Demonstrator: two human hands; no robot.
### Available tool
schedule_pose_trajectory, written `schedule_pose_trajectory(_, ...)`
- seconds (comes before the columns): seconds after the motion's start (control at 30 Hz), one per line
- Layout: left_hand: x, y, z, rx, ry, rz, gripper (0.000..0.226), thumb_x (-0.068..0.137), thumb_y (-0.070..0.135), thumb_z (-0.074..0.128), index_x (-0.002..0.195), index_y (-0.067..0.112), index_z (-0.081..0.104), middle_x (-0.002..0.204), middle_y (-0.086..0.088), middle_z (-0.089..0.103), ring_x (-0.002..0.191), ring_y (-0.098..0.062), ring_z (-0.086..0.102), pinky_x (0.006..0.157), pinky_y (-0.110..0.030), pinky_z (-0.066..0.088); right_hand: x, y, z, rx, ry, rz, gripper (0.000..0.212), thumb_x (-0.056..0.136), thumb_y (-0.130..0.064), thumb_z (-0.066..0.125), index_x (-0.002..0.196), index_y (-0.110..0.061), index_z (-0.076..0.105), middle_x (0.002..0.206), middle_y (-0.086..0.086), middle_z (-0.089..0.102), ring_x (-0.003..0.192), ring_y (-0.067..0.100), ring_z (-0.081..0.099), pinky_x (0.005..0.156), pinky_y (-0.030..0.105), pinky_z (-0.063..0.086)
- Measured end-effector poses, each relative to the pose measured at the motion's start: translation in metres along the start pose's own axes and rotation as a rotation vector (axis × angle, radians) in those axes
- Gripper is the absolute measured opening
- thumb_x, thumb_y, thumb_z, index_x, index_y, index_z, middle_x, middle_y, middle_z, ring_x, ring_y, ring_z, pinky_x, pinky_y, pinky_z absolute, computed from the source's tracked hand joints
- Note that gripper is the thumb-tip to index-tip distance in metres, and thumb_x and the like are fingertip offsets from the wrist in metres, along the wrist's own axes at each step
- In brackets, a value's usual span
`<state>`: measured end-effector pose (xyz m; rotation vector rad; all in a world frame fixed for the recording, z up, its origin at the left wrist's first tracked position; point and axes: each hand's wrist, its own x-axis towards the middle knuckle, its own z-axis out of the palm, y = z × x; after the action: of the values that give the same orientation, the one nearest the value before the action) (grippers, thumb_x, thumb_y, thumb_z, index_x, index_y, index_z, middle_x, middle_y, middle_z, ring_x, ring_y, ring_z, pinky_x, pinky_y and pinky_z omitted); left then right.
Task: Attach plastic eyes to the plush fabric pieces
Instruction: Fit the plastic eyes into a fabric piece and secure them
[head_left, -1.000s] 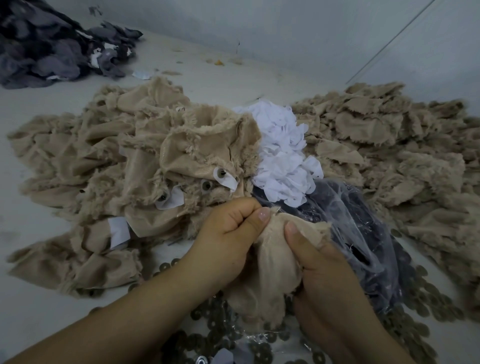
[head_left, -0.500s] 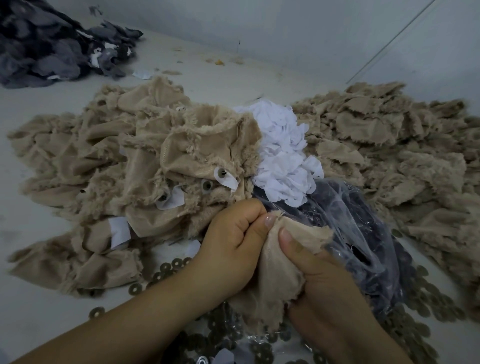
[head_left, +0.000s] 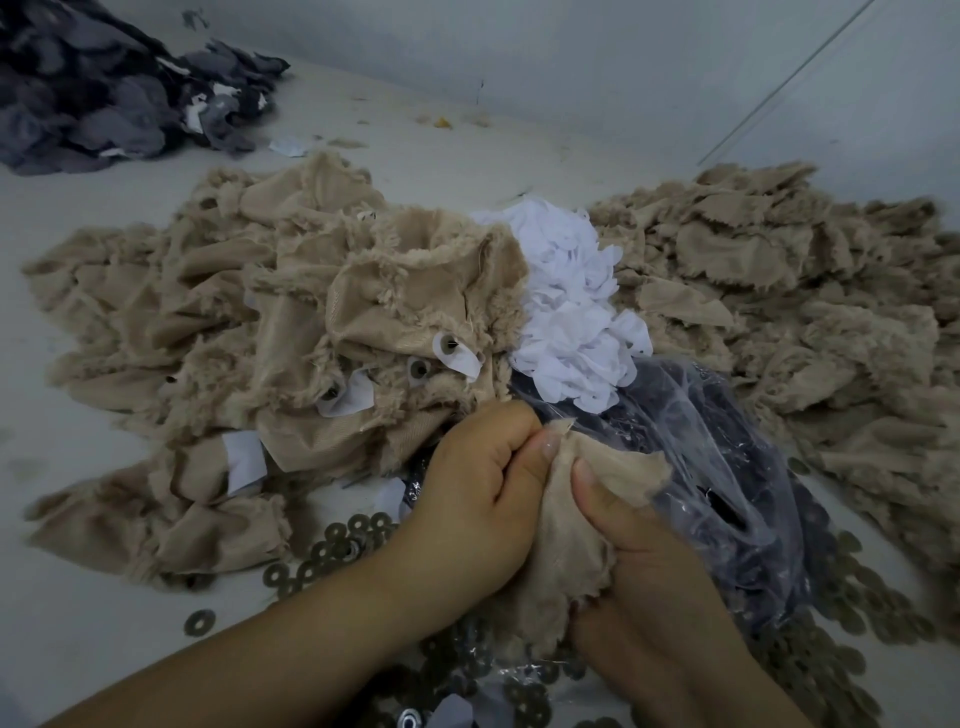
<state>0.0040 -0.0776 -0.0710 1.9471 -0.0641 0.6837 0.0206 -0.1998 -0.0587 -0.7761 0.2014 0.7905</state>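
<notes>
A beige plush fabric piece (head_left: 571, 525) is held low in the middle of the view, above the counter (head_left: 78, 639), with its woven backing turned outward. It is pinched between both grips: the left hand (head_left: 478, 499) is closed on its upper corner, thumb pressed to the cloth, and the right hand (head_left: 644, 582) is clamped on it from below, thumb on top. The cloth is judged light, limp and prone to bunching, so it is best taken close to the eye hole and kept taut (no plastic eye can be seen in the fold). Metal washers (head_left: 332, 551) are scattered beneath, beside a clear plastic bag (head_left: 727, 467).
</notes>
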Motion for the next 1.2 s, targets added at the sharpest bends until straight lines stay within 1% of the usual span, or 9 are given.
schedule_pose_trajectory(0.13,0.001,-0.001,-0.001,0.010,0.012,-0.004,0.032,0.094,0.012,0.050,0.063,0.008,0.042,0.060,0.004,0.039,0.058,-0.006,0.037,0.056,-0.013,0.030,0.003,0.002,-0.001,-0.037,0.039,-0.082,0.045,0.089,-0.020,0.056,0.128,0.001,0.062,0.121,0.028,0.067,0.116,0.041,0.064,0.107,0.057,0.043)
schedule_pose_trajectory(0.37,-0.003,-0.003,-0.001,-0.019,0.021,0.004,0.032,0.095,0.008,0.048,0.063,0.009,0.041,0.060,0.004,0.039,0.058,-0.005,0.036,0.057,-0.012,0.030,0.000,0.003,-0.003,0.031,-0.002,0.078,0.044,0.084,-0.023,0.060,0.121,0.000,0.069,0.119,0.026,0.069,0.104,0.037,0.071,0.079,0.050,0.060)
schedule_pose_trajectory(0.47,-0.002,0.002,-0.001,-0.067,0.010,0.011,0.032,0.094,0.007,0.049,0.063,0.012,0.042,0.061,0.004,0.040,0.059,-0.003,0.036,0.057,-0.014,0.031,0.001,0.004,-0.004,0.012,0.003,-0.059,0.047,0.084,-0.021,0.058,0.128,-0.004,0.064,0.119,0.023,0.070,0.108,0.034,0.070,0.086,0.045,0.058)
schedule_pose_trajectory(0.6,0.001,0.003,-0.002,-0.128,-0.009,-0.043,0.033,0.095,0.012,0.049,0.063,0.017,0.042,0.060,0.010,0.040,0.057,-0.002,0.037,0.056,-0.013,0.032,0.003,0.003,-0.002,-0.040,0.016,-0.156,0.045,0.084,-0.020,0.059,0.126,-0.004,0.065,0.120,0.025,0.069,0.112,0.039,0.067,0.100,0.057,0.050)
schedule_pose_trajectory(0.73,0.001,-0.003,-0.004,-0.207,-0.013,-0.130,0.035,0.094,0.022,0.049,0.062,0.010,0.044,0.058,0.011,0.042,0.057,-0.003,0.039,0.055,-0.018,0.035,0.003,0.002,-0.003,-0.051,-0.013,-0.046,0.043,0.088,-0.022,0.059,0.126,-0.003,0.066,0.122,0.025,0.068,0.113,0.040,0.067,0.103,0.060,0.046)
schedule_pose_trajectory(0.83,-0.001,-0.006,-0.003,-0.219,-0.017,-0.125,0.035,0.094,0.021,0.051,0.063,0.006,0.045,0.059,0.011,0.043,0.057,-0.003,0.039,0.054,-0.017,0.035,0.003,0.001,-0.004,-0.031,-0.036,0.033,0.038,0.087,-0.023,0.059,0.115,-0.002,0.073,0.119,0.022,0.070,0.108,0.033,0.070,0.094,0.048,0.056)
schedule_pose_trajectory(0.97,-0.001,-0.004,-0.002,-0.289,-0.041,-0.208,0.033,0.094,0.025,0.052,0.063,0.016,0.049,0.058,0.013,0.045,0.055,-0.002,0.040,0.053,-0.015,0.036,0.004,-0.003,-0.005,-0.082,-0.015,0.005,0.044,0.091,-0.026,0.057,0.129,-0.004,0.063,0.125,0.024,0.067,0.116,0.039,0.066,0.102,0.055,0.048)
schedule_pose_trajectory(1.13,-0.001,-0.007,-0.006,-0.424,-0.115,-0.304,0.029,0.094,0.016,0.061,0.065,0.016,0.056,0.054,0.006,0.048,0.043,-0.001,0.039,0.043,-0.011,0.034,0.003,-0.016,-0.006,-0.257,0.096,-0.105,0.034,0.097,-0.022,0.055,0.117,0.002,0.069,0.114,0.025,0.071,0.110,0.036,0.069,0.100,0.049,0.051)
schedule_pose_trajectory(1.2,0.000,-0.007,-0.007,-0.412,-0.122,-0.298,0.032,0.093,0.007,0.062,0.064,0.019,0.058,0.054,0.005,0.050,0.044,-0.002,0.041,0.044,-0.012,0.035,-0.002,-0.027,-0.005,-0.565,0.145,-0.203,0.030,0.100,-0.026,0.054,0.099,-0.005,0.076,0.099,0.016,0.076,0.096,0.029,0.073,0.090,0.041,0.056)
